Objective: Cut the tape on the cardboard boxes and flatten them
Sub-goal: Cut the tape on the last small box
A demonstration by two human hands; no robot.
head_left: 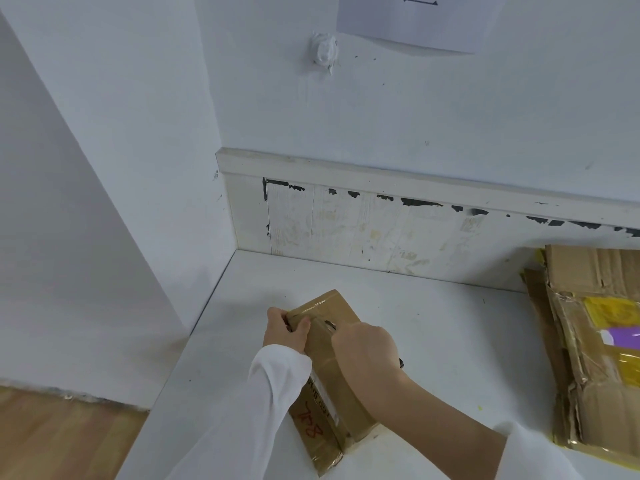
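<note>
A long taped cardboard box [337,396] with red writing on its side stands on the white table [450,327]. My left hand [285,330] grips the box's far left corner, thumb on top. My right hand [367,351] is curled round a cutter [330,323], whose metal blade tip touches the tape on the box's top near the far end. A dark end of the tool sticks out behind my right hand.
A stack of flattened cardboard [595,358] with yellow and purple tape lies at the table's right edge. The wall and its scuffed baseboard [381,230] run behind the table. Wooden floor [62,438] shows below the table's left edge.
</note>
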